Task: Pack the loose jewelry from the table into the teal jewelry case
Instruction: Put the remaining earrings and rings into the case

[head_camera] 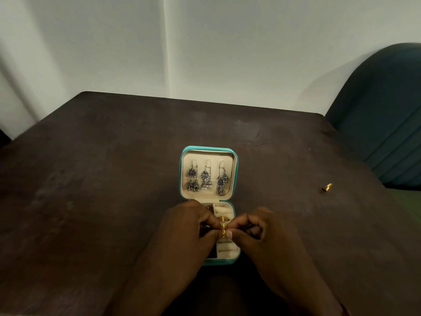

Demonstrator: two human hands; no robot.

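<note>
The teal jewelry case (236, 169) lies open at the table's middle. Three silver dangling earrings (206, 177) hang on hooks in its cream lid. A gold ring (222, 218) sits in the cream ring rolls of the base. Over the base, my left hand (191, 226) and my right hand (262, 229) meet fingertip to fingertip, both pinching a small gold ring (224, 231). My hands hide the left compartments of the base. Another small gold piece (327, 187) lies loose on the table far to the right.
The dark brown table (102, 179) ends at a white wall behind. A dark teal upholstered chair (382, 115) stands at the table's right corner, close to the loose gold piece.
</note>
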